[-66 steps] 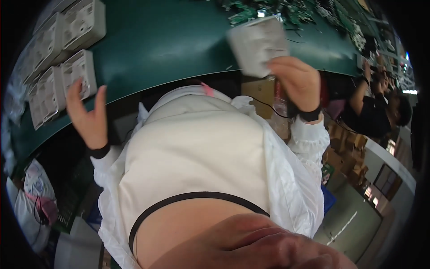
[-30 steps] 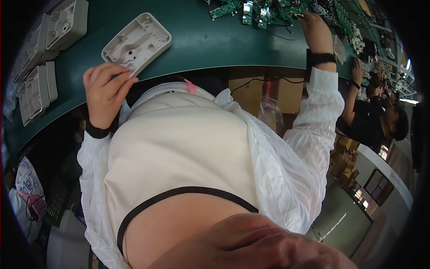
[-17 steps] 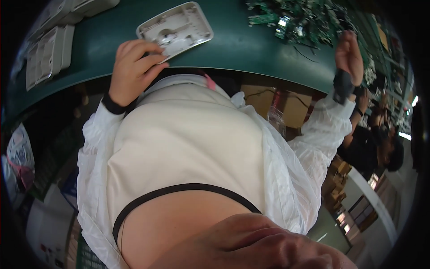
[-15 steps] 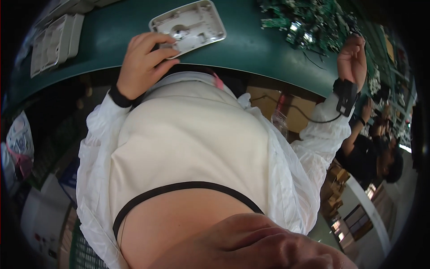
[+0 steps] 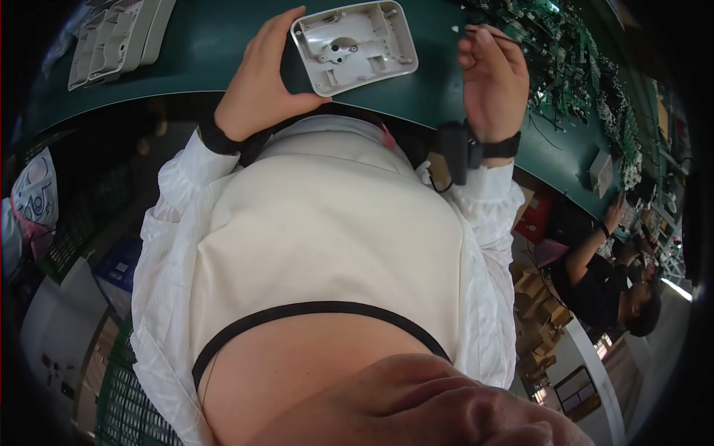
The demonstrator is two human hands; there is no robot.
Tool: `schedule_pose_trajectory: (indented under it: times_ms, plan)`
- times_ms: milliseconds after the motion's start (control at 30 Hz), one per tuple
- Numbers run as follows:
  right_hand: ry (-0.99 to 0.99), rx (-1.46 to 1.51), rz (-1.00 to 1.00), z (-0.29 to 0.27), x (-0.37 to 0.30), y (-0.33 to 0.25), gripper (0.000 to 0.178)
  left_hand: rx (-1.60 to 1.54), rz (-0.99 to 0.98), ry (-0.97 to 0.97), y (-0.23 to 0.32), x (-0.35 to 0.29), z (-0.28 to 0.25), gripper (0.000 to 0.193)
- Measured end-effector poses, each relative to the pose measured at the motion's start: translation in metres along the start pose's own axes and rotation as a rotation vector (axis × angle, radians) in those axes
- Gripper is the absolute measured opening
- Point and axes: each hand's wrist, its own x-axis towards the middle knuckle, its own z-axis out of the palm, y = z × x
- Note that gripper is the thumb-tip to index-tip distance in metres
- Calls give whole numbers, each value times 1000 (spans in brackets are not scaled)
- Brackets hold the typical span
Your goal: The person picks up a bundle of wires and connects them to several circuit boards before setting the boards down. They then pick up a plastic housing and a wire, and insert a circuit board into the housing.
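Far right, I see co-worker in black short-sleeved top point(image 5: 595, 296); beside, jumbled brown cardboard boxes point(image 5: 541, 299). Lower left, I make out green plastic lattice crate point(image 5: 123, 405), blue box point(image 5: 119, 273) above, white patterned fabric bundle point(image 5: 37, 186) with pink band point(image 5: 31, 229)

A green bench top point(image 5: 197, 59) runs along, its near edge bowed. I see a white casing point(image 5: 364, 46) lying open side up near that edge, more pale casings point(image 5: 119, 44) grouped off left, a tangled heap of green circuit boards point(image 5: 576, 56) toward the right, and a pale boxy piece point(image 5: 601, 173) farther right.
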Motion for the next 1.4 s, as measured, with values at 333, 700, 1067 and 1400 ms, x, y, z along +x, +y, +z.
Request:
schedule_pose_trajectory:
  times_ms: [333,700,1067,1400]
  plan:
    - [-59,-221,-103,17,12,12,16,-215,29,26,-11,-10,-3,105]
    - [-443,-745,-595,71,-24,49,20,-245,-11,19,-4,-11,-7,111]
    - [-487,-959,-655,83,-26,40,21,-383,-28,-6,1,-14,-4,113]
    - [-539,-1054,-500,94,-31,33,16,-643,-139,-59,12,-15,-3,111]
